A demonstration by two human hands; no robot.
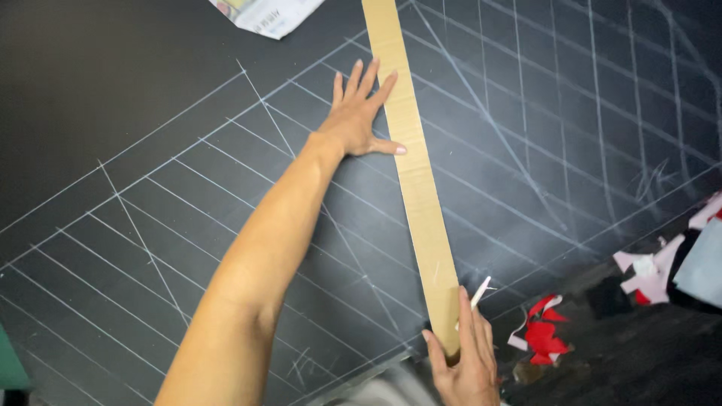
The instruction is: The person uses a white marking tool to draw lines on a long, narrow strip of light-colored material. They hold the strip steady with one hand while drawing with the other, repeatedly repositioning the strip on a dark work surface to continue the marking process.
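A long brown cardboard strip (pixel 418 188) lies like a straightedge across dark fabric (pixel 135 98) marked with many white chalk lines. My left hand (pixel 361 116) is stretched far out, fingers spread flat, pressing on the strip's left edge near its upper part. At the strip's near end, my right hand (pixel 465 361) holds the strip down and grips a small white piece of chalk (pixel 480 293) that pokes up beside the strip's right edge.
A folded printed paper (pixel 267 13) lies at the top edge. Red, pink and white fabric scraps (pixel 545 334) sit at the lower right, with more scraps and a pale grey piece (pixel 699 263) at the far right edge.
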